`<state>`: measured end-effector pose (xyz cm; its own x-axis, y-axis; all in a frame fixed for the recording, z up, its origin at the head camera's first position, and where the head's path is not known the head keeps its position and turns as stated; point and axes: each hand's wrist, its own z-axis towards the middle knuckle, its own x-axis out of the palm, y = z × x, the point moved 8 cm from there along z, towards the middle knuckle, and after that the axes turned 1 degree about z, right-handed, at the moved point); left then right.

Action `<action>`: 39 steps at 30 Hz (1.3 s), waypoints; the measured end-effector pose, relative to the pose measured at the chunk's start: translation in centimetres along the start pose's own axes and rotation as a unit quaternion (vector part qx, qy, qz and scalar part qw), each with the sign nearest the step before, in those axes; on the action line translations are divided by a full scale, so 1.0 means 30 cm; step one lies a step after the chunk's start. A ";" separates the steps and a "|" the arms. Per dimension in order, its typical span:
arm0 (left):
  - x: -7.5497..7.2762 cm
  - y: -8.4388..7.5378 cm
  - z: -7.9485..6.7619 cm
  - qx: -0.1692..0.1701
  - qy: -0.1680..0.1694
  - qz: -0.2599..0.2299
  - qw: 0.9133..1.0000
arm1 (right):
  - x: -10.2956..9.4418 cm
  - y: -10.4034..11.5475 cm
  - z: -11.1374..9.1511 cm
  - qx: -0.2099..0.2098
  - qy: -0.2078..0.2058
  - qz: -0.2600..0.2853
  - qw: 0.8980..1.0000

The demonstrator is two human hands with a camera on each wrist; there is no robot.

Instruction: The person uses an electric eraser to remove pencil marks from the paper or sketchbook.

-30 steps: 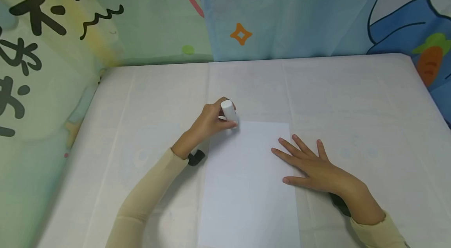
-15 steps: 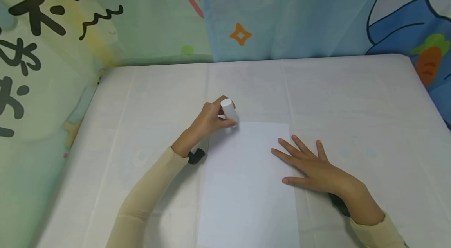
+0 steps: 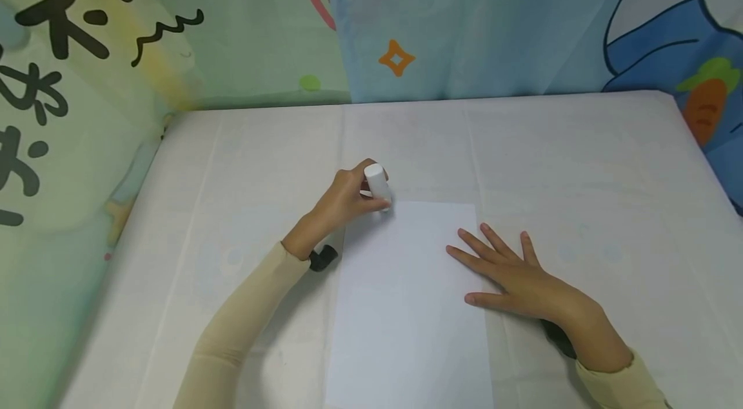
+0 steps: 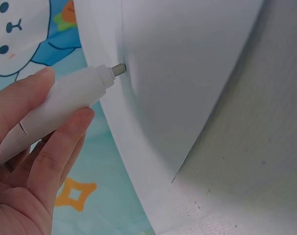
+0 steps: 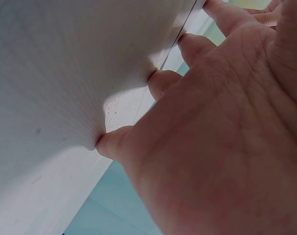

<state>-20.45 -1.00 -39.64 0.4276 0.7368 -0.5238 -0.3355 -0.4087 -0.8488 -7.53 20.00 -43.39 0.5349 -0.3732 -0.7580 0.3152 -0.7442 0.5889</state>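
In my left hand [image 3: 345,199] I grip a thick white pen-like tool [image 4: 65,107] with a stepped collar and a short grey tip. Its tip is right at the paper's far left corner, pointing down. Thumb and fingers wrap its body in the left wrist view. A blank white sheet of paper [image 3: 412,306] lies lengthwise on the table. My right hand [image 3: 522,277] is spread wide at the sheet's right edge, some fingertips over the paper. In the right wrist view its fingertips [image 5: 163,81] press on the surface.
A white cloth covers the table [image 3: 580,157]. Behind it hangs a blue printed curtain [image 3: 493,22]; a green and yellow one [image 3: 87,157] with dark lettering hangs at the left. Black wrist straps [image 3: 324,259] show under both wrists.
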 end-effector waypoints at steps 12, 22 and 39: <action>0.005 0.006 0.005 -0.013 0.005 0.002 1.000 | 0.000 -0.004 -0.001 -0.003 -0.005 -0.003 1.000; 0.013 -0.001 0.002 -0.012 0.015 0.009 1.000 | -0.004 -0.001 -0.006 -0.009 -0.009 0.000 1.000; 0.014 0.015 -0.006 -0.023 0.019 0.003 1.000 | 0.005 -0.006 0.002 -0.019 -0.006 -0.011 1.000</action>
<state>-20.26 -0.98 -40.25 0.4565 0.7139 -0.5310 -0.2997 -0.4385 -0.8473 -7.55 20.05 -43.63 0.5177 -0.3634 -0.7745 0.3569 -0.7310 0.5816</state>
